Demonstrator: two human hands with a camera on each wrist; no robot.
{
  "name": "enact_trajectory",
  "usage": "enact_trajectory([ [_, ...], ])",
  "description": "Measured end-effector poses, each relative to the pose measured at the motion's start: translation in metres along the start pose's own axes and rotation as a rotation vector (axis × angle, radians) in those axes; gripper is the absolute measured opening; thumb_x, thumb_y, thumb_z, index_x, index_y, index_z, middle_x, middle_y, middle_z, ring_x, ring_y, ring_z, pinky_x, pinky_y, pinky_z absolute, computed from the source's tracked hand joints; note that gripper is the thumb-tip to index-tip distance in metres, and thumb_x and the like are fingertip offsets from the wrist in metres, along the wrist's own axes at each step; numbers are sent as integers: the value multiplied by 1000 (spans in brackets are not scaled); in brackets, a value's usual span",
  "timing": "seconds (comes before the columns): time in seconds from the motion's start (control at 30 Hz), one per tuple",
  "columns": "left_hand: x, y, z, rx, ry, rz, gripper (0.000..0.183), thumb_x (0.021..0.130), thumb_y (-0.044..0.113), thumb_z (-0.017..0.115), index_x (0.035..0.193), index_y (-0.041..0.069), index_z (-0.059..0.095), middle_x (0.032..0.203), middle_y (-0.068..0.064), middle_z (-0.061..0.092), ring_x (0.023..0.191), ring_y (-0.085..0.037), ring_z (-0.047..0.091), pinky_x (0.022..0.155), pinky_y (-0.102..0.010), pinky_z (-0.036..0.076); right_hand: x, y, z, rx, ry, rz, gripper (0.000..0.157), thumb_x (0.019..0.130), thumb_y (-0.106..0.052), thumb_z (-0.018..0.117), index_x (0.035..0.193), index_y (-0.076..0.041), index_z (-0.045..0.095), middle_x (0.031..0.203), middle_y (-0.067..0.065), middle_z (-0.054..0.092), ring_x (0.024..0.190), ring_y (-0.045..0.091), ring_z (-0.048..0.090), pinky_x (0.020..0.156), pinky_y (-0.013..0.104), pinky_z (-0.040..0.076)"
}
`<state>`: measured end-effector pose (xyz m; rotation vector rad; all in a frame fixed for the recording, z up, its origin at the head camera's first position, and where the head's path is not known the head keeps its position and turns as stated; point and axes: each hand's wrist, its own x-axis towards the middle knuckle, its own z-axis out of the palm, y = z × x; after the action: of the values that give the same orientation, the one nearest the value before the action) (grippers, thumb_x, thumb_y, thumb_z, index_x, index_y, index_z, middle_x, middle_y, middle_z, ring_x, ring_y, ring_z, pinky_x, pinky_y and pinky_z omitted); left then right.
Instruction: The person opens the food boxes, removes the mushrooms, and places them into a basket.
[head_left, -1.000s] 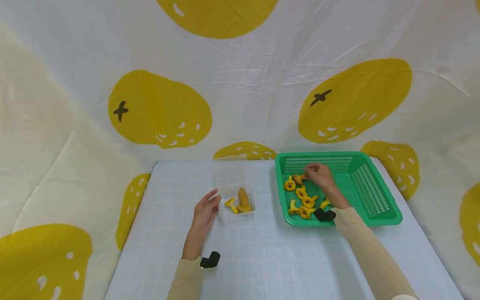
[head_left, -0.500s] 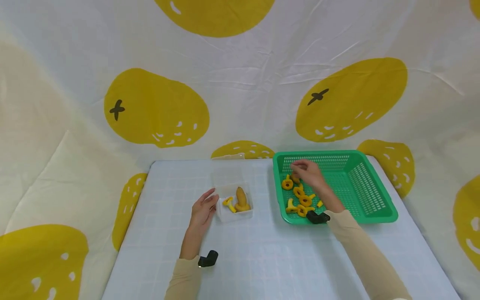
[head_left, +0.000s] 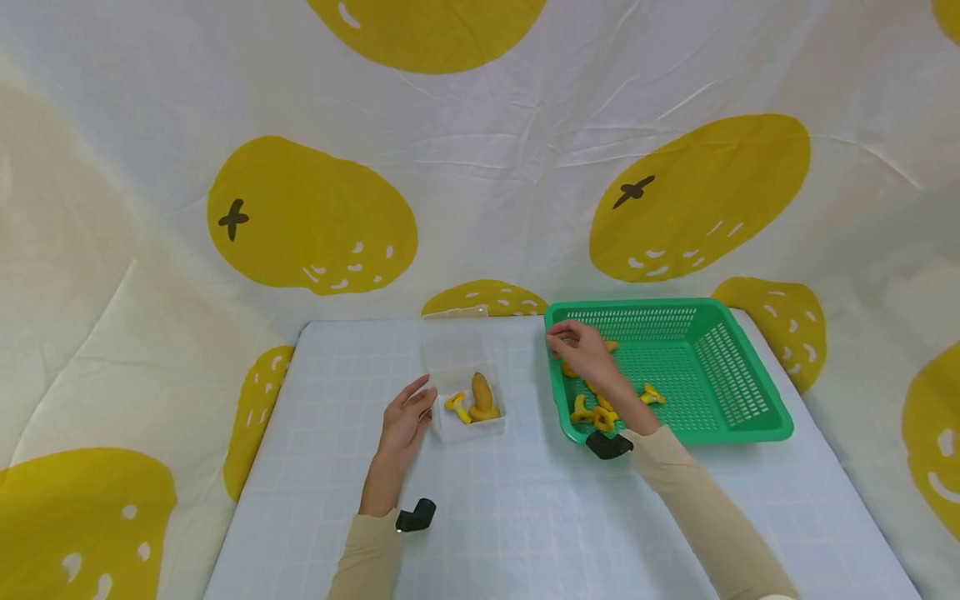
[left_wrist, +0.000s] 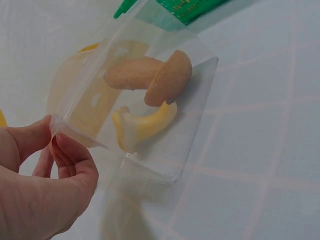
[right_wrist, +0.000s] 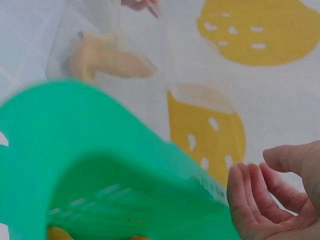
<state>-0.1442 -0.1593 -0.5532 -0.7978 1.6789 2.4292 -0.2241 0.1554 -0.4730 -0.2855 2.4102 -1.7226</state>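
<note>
My left hand (head_left: 405, 417) pinches the left edge of a clear plastic box (left_wrist: 197, 120) between thumb and fingers. Its lid stands folded back on the far side. Inside lie a brown mushroom (left_wrist: 150, 75) with a thick stem and a yellow chanterelle (left_wrist: 142, 127). Over the left rim of a green basket (head_left: 753, 435) hovers my right hand (head_left: 588, 354), fingers loosely bent, with nothing visible between them in the right wrist view. Several yellow chanterelles (head_left: 604, 419) lie in the basket's left half, partly hidden by the hand and forearm.
The box and basket stand apart on a table with a pale checked cloth (head_left: 510, 517). A hanging sheet (head_left: 495, 217) printed with big yellow fruit surrounds the table at the back and sides.
My right hand has moved left, from above a brown mushroom inside the basket to the basket's left rim. My left hand keeps its hold on the box.
</note>
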Motion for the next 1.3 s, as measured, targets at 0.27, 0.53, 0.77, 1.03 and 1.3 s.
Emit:
enact_trajectory([
  [0.27,0,0,0,-3,-4,2,49,98,10,72,145,9,59,106,1,63,97,-18,56,71,-19,47,2,-5,35,-46,5,-36,21,102,-10,64,115,7,64,106,26,68,88,32,70,78,30,60],
  [0.53,-2,1,-1,-6,3,3,49,97,9,72,144,9,59,106,1,63,98,-19,56,72,-20,48,2,-12,72,-137,-24,-77,17,101,-11,67,112,1,66,101,15,70,86,28,70,76,34,59],
  [0.77,-2,0,0,-2,-5,7,48,97,9,72,144,9,60,105,2,63,95,-17,55,72,-19,47,0,-15,97,-165,-31,-96,17,99,-10,69,111,1,66,103,11,70,94,27,67,81,35,58],
  [1.03,-1,0,-1,-9,-2,5,46,97,10,73,142,9,61,106,0,64,92,-16,56,72,-19,48,0,-15,121,-195,-105,-119,14,99,-6,68,111,1,66,101,11,69,91,25,67,83,35,59],
  [1.3,-1,-1,-1,-16,-5,18,47,97,10,73,142,6,60,104,0,64,89,-13,57,71,-18,48,1,-7,142,-306,-202,-214,17,94,-1,71,110,7,68,104,17,70,89,26,66,83,39,58],
])
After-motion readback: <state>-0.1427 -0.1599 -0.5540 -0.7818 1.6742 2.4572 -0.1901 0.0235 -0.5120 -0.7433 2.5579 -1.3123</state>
